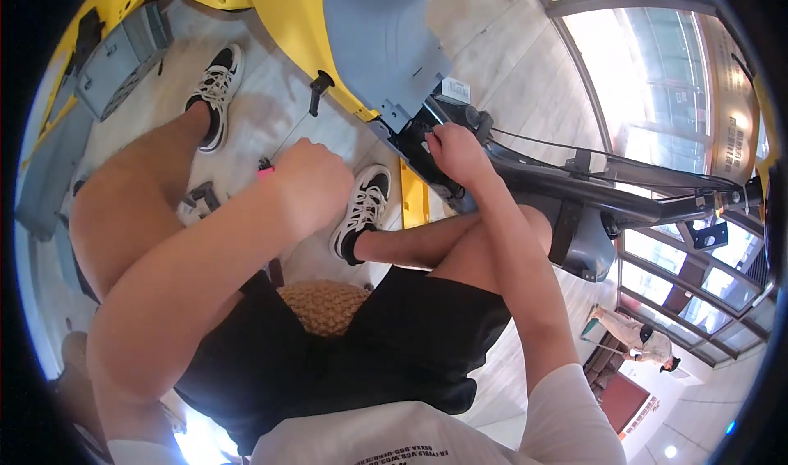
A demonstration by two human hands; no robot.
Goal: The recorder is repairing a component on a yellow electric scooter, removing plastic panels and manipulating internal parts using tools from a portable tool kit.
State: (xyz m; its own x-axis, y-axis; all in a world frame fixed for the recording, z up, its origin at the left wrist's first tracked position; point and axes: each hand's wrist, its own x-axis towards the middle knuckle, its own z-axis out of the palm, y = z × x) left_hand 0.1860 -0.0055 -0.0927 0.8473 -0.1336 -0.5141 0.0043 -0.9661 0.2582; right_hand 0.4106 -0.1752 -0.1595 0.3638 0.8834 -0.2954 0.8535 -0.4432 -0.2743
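My left hand [310, 184] is closed in a fist above the floor, between my two shoes. Its fingers face away from view, so what it holds, if anything, is hidden. A small pink piece [265, 170] shows beside that wrist; whether it is in the hand I cannot tell. My right hand [461, 156] has curled fingers at the dark end of a scooter's black frame [591, 192], right by the lower edge of a grey body panel [386, 42]. Anything inside its grip is too small or covered. Yellow trim [295, 22] borders the grey panel.
A black peg-like part [318, 94] sticks out from the yellow trim. Behind the frame is a small white box [454, 91]. A grey plastic housing [119, 63] stands at far left. I sit on a woven stool [324, 305]. Another person [636, 338] stands far right.
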